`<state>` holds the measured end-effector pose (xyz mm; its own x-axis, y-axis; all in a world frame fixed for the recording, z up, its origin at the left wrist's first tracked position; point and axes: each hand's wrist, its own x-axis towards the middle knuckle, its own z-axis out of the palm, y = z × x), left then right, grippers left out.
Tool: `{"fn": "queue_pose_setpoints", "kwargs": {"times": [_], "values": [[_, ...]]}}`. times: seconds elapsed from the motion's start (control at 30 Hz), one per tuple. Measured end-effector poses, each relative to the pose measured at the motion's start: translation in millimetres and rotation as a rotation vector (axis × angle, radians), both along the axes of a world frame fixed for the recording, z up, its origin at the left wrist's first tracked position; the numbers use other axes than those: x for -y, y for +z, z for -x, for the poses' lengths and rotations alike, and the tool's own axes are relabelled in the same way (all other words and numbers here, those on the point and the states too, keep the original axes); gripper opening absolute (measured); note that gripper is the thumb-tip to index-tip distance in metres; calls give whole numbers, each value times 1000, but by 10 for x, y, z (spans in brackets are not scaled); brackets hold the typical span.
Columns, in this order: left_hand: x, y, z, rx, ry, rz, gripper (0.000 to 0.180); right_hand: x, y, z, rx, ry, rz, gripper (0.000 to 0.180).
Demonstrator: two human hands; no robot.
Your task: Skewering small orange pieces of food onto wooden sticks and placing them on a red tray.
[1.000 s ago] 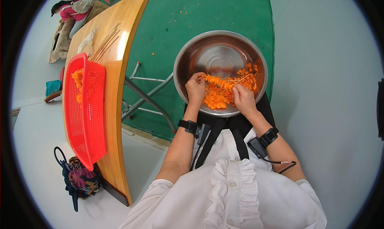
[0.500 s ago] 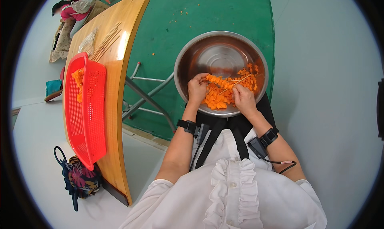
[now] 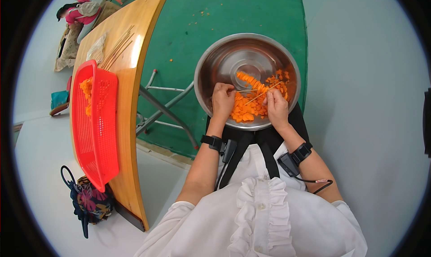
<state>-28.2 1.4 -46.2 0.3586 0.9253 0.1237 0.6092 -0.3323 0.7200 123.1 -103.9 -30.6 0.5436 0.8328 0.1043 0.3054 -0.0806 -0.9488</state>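
A large steel bowl (image 3: 224, 64) rests on my lap with several orange carrot chunks (image 3: 248, 109) heaped in its near half. My left hand (image 3: 223, 99) pinches the end of a thin wooden skewer (image 3: 244, 90) that carries a row of threaded carrot pieces (image 3: 251, 81). My right hand (image 3: 277, 106) holds a second bare skewer (image 3: 266, 92) and sits close against the carrot pile. Both hands are inside the bowl, a few centimetres apart. Black bands wrap both wrists.
A long wooden table (image 3: 130, 77) stands to my left. It bears a red mesh basket (image 3: 96, 135) with some carrot pieces and a bundle of loose skewers (image 3: 117, 50). A patterned bag (image 3: 90, 203) lies on the floor. Green matting (image 3: 224, 14) lies under the bowl.
The threaded skewer has lifted away from the pile and turned toward the bowl's middle. My hands have shifted slightly apart.
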Motion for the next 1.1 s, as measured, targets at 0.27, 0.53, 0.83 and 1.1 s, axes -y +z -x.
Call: {"fn": "queue_pose_setpoints", "kwargs": {"times": [0.27, 0.53, 0.83, 1.1], "values": [[74, 23, -63, -275, -125, -95, 14, -5, -5, -14, 11, 9, 7, 14], [38, -15, -38, -137, -33, -153, 10, -12, 35, -3, 9, 24, -1, 14], [-80, -17, -61, 447, 301, 277, 17, 32, 4, -15, 74, 132, 44, 14], [-89, 4, -40, 380, 281, 343, 20, 26, -8, -21, 113, 147, 47, 15]]}}
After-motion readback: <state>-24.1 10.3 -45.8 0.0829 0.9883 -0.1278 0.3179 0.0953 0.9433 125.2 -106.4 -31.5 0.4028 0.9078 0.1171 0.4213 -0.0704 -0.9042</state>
